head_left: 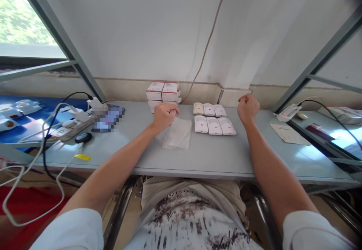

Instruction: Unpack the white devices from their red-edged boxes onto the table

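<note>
My left hand is closed in a fist, just in front of several stacked white and red boxes. Below and right of that fist lie clear plastic bags, flat on the grey table; whether the fist touches them I cannot tell. My right hand is also curled into a fist, near the back of the table, with nothing visible in it. Between the hands, several white motion-sensor-like devices with small red marks lie in two rows. One device at the back left looks more cream-coloured.
A phone leans at the left, beside a power strip with plugs and cables. A black round puck on a white cable sits near the front left. At the right are a paper sheet and a white adapter. Metal frame posts flank the table.
</note>
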Demonstrator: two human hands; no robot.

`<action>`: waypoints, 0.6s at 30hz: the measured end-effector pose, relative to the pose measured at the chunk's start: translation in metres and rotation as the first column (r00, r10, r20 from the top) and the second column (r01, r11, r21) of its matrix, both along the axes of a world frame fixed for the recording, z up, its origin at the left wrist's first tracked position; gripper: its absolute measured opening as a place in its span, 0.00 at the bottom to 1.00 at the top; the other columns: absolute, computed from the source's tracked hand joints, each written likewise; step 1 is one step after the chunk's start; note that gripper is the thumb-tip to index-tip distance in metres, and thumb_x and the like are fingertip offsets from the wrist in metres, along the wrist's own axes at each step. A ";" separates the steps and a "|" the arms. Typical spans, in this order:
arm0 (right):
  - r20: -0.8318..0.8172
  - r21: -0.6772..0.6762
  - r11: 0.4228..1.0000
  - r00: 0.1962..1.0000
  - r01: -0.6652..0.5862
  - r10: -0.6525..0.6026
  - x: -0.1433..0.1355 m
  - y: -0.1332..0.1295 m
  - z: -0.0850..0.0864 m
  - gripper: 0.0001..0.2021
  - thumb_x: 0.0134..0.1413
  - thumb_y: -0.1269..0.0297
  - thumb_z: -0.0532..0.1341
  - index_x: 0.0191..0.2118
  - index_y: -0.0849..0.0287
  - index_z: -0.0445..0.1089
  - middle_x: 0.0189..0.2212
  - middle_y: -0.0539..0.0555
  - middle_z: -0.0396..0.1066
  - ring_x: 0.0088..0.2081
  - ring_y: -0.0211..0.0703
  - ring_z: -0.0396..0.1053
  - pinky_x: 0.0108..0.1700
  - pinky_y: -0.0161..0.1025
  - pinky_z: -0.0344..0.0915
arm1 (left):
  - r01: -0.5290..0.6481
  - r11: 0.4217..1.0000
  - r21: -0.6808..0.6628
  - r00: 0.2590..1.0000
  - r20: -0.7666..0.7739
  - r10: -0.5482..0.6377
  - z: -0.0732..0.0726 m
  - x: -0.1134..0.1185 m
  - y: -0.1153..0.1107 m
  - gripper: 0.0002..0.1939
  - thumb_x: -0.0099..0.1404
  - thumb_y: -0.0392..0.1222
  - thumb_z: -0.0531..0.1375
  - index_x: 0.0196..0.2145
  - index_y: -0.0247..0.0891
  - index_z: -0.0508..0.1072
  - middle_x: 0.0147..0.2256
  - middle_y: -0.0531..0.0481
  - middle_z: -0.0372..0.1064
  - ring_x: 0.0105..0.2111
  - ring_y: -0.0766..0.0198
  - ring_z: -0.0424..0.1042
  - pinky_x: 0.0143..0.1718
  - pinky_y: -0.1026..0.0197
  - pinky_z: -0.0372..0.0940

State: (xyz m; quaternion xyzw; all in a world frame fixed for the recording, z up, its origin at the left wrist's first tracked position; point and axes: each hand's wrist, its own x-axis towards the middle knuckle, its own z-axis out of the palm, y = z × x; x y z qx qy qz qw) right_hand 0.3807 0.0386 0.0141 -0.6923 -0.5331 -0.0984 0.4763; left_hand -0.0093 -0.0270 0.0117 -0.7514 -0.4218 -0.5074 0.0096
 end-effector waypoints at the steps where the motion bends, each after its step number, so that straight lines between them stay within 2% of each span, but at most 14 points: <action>1: -0.022 0.002 1.000 0.999 0.024 -0.024 -0.003 -0.002 0.002 0.13 0.64 0.71 0.52 0.38 0.55 0.75 0.33 0.56 0.77 0.40 0.54 0.73 0.49 0.48 0.64 | 0.024 0.998 -0.064 0.999 0.035 -0.022 0.001 0.000 -0.003 0.17 0.61 0.28 0.53 0.22 0.41 0.77 0.14 0.56 0.64 0.18 0.63 0.68 0.28 0.59 0.65; 3: -0.041 0.015 0.999 0.998 0.046 -0.046 -0.008 -0.005 0.006 0.13 0.63 0.70 0.54 0.43 0.55 0.75 0.35 0.56 0.76 0.42 0.55 0.73 0.52 0.50 0.63 | 0.056 0.990 -0.126 0.996 0.072 -0.047 0.003 0.000 -0.008 0.17 0.61 0.28 0.52 0.20 0.41 0.72 0.11 0.59 0.58 0.13 0.65 0.63 0.22 0.61 0.58; 4: -0.027 0.027 0.999 0.999 0.044 -0.043 -0.010 -0.006 0.007 0.13 0.62 0.71 0.55 0.45 0.55 0.75 0.37 0.57 0.76 0.45 0.57 0.73 0.53 0.51 0.63 | 0.062 0.991 -0.120 0.996 0.071 -0.054 0.003 0.001 -0.009 0.16 0.61 0.28 0.52 0.20 0.41 0.70 0.12 0.59 0.58 0.13 0.66 0.63 0.22 0.61 0.57; 7: 0.017 0.072 0.994 0.996 0.087 -0.088 -0.012 -0.009 0.011 0.19 0.53 0.75 0.56 0.49 0.56 0.73 0.48 0.62 0.73 0.52 0.59 0.71 0.57 0.55 0.61 | 0.055 0.998 -0.032 0.998 0.022 -0.055 0.001 0.002 -0.007 0.15 0.60 0.28 0.52 0.20 0.41 0.68 0.16 0.56 0.64 0.19 0.64 0.67 0.26 0.60 0.60; 9: 0.010 0.090 0.989 0.993 0.118 -0.119 -0.012 -0.009 0.012 0.22 0.50 0.78 0.54 0.49 0.55 0.72 0.52 0.63 0.70 0.53 0.58 0.70 0.58 0.56 0.59 | 0.009 0.998 0.055 1.000 -0.016 -0.008 -0.002 0.004 -0.004 0.16 0.62 0.28 0.52 0.22 0.42 0.71 0.20 0.53 0.68 0.24 0.62 0.70 0.31 0.58 0.63; 12: -0.040 0.103 0.987 0.992 0.122 -0.118 -0.009 -0.009 0.011 0.21 0.50 0.79 0.53 0.47 0.54 0.72 0.50 0.62 0.70 0.48 0.55 0.70 0.56 0.54 0.59 | -0.052 0.982 0.179 0.994 -0.083 0.068 -0.003 0.008 -0.001 0.17 0.71 0.30 0.52 0.34 0.42 0.80 0.23 0.51 0.69 0.33 0.56 0.72 0.45 0.53 0.66; 14: -0.076 0.103 0.986 0.990 0.128 -0.120 -0.007 -0.010 0.010 0.21 0.49 0.79 0.53 0.46 0.53 0.71 0.47 0.60 0.70 0.46 0.54 0.70 0.53 0.52 0.61 | -0.069 0.973 0.219 0.987 -0.125 0.099 -0.002 0.010 -0.002 0.16 0.77 0.35 0.52 0.45 0.41 0.81 0.26 0.49 0.70 0.39 0.52 0.71 0.52 0.49 0.63; 16: -0.104 0.098 0.986 0.987 0.132 -0.121 -0.006 -0.010 0.009 0.21 0.48 0.79 0.53 0.45 0.53 0.71 0.45 0.58 0.72 0.46 0.55 0.71 0.50 0.50 0.62 | -0.113 0.967 0.230 0.978 -0.148 0.149 0.000 0.013 -0.003 0.16 0.80 0.39 0.52 0.52 0.41 0.80 0.32 0.45 0.74 0.43 0.50 0.69 0.55 0.48 0.60; 18: -0.123 0.104 0.988 0.987 0.117 -0.103 -0.004 -0.010 0.007 0.19 0.48 0.78 0.54 0.43 0.53 0.71 0.43 0.56 0.73 0.47 0.54 0.73 0.50 0.49 0.63 | -0.188 0.957 0.222 0.961 -0.159 0.226 0.001 0.014 -0.003 0.17 0.81 0.40 0.51 0.55 0.41 0.79 0.41 0.41 0.75 0.45 0.49 0.67 0.54 0.47 0.58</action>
